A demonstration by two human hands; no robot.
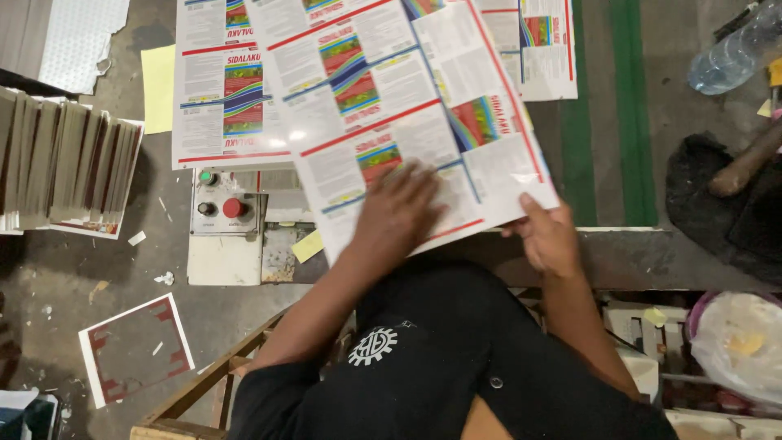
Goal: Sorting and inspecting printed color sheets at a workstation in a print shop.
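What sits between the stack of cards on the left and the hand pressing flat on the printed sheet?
In the head view, a small control box with green, black and red buttons lies between the card stack and the left hand on the printed sheet.

I see the printed label sheet point(407, 122): large, glossy white, gridded with red-bordered label panels carrying rainbow stripe graphics. It lies flat, rotated askew, running from top centre down to mid frame, overlapping more printed sheets point(224, 90) at upper left.
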